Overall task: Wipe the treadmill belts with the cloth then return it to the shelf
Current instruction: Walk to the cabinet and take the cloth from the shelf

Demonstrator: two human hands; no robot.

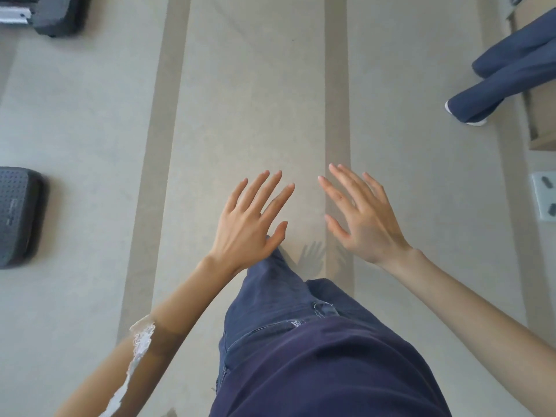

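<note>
View: head camera, looking steeply down past dark navy trousers (301, 341) to a pale beige floor (90, 121) crossed by two darker tan stripes (337, 85).
Left hand: left hand (249, 221) held out over the floor, back up, fingers (264, 188) spread wide and straight; nothing held.
Right hand: right hand (364, 218) alongside and apart from the left, fingers (346, 182) likewise splayed and flat; nothing held.
Shadows: faint hand shadows on the floor just below, so both hands judged to be in the air, not pressing on anything.
Cloth: no cloth visible anywhere; not in either hand, not on the floor.
Shelf: not identifiable; a pale wooden unit edge (538, 115) at far right, but no telling whether it is the shelf.
Treadmills: two dark grey moulded plastic end pieces at the left edge, one dotted-textured (18, 215) and one at top left (57, 13), likely treadmill ends; the belts themselves out of frame.
Bystander: another person's blue trouser legs (511, 70) at upper right, well apart.
Odd patch: a ragged white streak (135, 356) along the left forearm; nature unclear.
Step in hand: judged either before fetching the cloth or after putting it back; not decidable from empty hands alone.
Next move: if at the start, calls for finding the shelf, closing the fingers on the cloth, then turning left toward the grey machines.
</note>
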